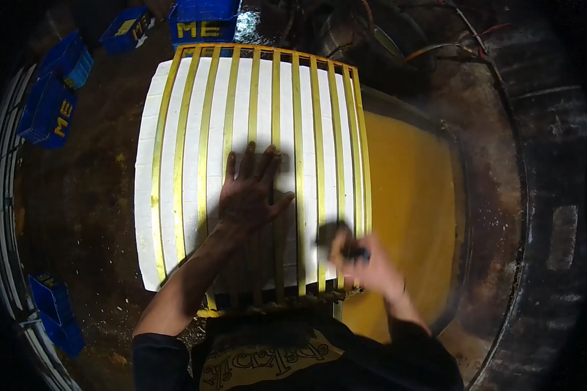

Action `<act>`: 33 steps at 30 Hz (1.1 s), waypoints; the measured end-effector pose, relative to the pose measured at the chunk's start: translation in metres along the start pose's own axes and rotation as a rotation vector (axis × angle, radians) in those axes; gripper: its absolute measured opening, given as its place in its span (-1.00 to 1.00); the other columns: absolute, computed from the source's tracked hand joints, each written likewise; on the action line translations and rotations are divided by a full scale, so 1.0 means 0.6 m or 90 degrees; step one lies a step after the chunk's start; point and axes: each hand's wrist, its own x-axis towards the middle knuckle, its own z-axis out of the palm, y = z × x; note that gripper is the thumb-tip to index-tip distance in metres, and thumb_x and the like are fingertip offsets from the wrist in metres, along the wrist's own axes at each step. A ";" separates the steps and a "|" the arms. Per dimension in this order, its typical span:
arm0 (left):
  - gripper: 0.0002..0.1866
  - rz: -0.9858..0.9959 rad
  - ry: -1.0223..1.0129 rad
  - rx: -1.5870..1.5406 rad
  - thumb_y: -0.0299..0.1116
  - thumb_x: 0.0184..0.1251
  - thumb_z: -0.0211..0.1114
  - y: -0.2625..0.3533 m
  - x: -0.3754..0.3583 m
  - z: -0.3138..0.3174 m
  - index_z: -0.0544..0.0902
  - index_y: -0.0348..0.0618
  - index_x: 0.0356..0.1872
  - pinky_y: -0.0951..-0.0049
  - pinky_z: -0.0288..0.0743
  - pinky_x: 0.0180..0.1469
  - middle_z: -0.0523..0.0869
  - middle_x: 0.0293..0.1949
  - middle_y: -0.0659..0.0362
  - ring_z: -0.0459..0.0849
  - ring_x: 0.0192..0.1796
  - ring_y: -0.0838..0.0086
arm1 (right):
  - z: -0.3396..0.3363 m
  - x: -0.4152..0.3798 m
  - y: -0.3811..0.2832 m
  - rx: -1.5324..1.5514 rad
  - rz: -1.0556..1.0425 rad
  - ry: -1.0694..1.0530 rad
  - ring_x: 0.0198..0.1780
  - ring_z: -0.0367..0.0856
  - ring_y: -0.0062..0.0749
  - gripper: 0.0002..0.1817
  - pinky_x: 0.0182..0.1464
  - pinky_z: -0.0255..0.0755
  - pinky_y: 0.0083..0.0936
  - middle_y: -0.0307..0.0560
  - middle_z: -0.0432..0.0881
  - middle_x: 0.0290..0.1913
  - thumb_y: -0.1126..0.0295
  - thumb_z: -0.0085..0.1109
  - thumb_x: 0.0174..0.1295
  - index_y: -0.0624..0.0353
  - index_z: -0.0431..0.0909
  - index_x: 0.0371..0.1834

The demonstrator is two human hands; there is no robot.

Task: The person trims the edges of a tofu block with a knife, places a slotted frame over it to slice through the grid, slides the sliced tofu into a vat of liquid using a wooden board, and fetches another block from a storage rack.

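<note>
A rack of long yellow slats (298, 137) lies over a white slab (150, 195), which shows in strips between the slats and bulges past them on the left side. My left hand (246, 195) rests palm down near the middle of the rack, fingers outstretched, with nothing in it. My right hand (372, 264), smeared by motion, is closed around a small dark hand tool (333, 236) at the rack's lower right. Blur hides the tool's exact kind and whether it touches the white slab.
To the right stands a wide vat (460, 189) of yellow-orange liquid, its edge partly under the rack. Blue crates (202, 29) marked "ME" sit at the back, with others along the left. Hoses (437, 49) run along the upper right.
</note>
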 end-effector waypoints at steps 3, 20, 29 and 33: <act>-0.14 -0.001 -0.006 -0.005 0.29 0.23 0.20 -0.001 -0.001 0.003 0.32 -0.01 0.46 -0.17 -0.14 0.55 0.24 0.52 0.17 0.07 0.57 0.08 | 0.005 -0.056 -0.017 -0.166 0.027 -0.124 -0.58 0.52 -0.57 -0.87 -0.46 0.41 -0.58 -0.25 0.63 -0.53 0.42 0.34 0.08 0.24 0.62 -0.39; -0.39 -0.023 0.049 -0.077 -0.01 0.32 0.24 0.001 -0.004 0.008 0.45 -0.04 0.33 -0.12 -0.03 0.52 0.35 0.44 0.19 0.14 0.53 0.04 | 0.035 0.114 -0.014 -0.097 -0.053 0.085 -0.49 0.59 -0.55 -0.74 -0.38 0.51 -0.49 -0.20 0.60 -0.58 0.24 0.37 0.17 0.24 0.62 -0.37; -0.38 -0.168 0.175 0.021 -0.26 0.37 0.15 -0.177 0.005 -0.059 0.32 -0.19 0.44 -0.17 -0.05 0.51 0.16 0.52 -0.06 0.03 0.56 -0.03 | 0.016 0.163 -0.158 -0.050 -0.315 0.174 -0.35 0.61 -0.65 -0.84 -0.15 0.50 -0.53 -0.24 0.66 -0.44 0.41 0.32 0.16 0.32 0.65 -0.35; -0.46 -0.200 0.030 0.075 -0.30 0.55 -0.08 -0.289 -0.016 -0.108 0.22 -0.15 0.50 -0.14 -0.06 0.51 0.16 0.53 -0.03 0.03 0.57 -0.03 | -0.026 0.521 -0.142 -0.302 -0.488 0.314 -0.43 0.65 -0.18 -0.75 -0.29 0.48 -0.29 0.04 0.64 -0.52 0.29 0.30 0.12 0.30 0.60 -0.34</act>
